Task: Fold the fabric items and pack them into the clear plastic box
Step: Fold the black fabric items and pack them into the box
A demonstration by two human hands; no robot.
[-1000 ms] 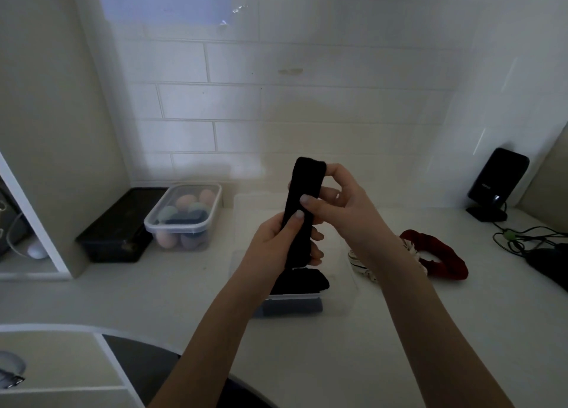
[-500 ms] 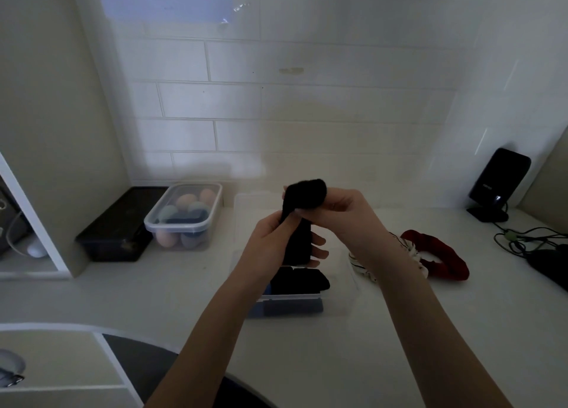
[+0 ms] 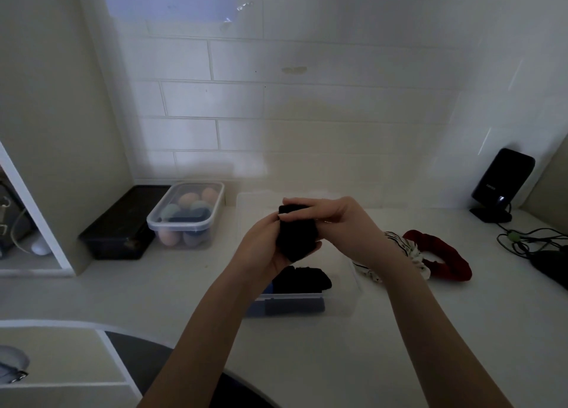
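Observation:
A black fabric piece (image 3: pixel 296 238), folded into a short thick bundle, is held above the clear plastic box (image 3: pixel 350 297). My left hand (image 3: pixel 261 247) cups it from below and the left side. My right hand (image 3: pixel 335 220) grips its top, fingers curled over the folded edge. Inside the box lie a black folded item (image 3: pixel 302 280) and a dark blue one (image 3: pixel 292 307) beneath it. A red scrunchie (image 3: pixel 442 257) and a white striped scrunchie (image 3: pixel 396 255) lie on the counter to the right of the box.
A lidded clear tub of coloured sponges (image 3: pixel 187 217) and a black box (image 3: pixel 120 226) stand at the back left. A black device on a stand (image 3: pixel 501 183) and dark cables (image 3: pixel 534 244) occupy the right. The clear lid (image 3: pixel 255 198) leans behind the box.
My right hand has folded the top of the long black piece downwards onto itself, so the tall strip is now a short bundle, held lower over the box.

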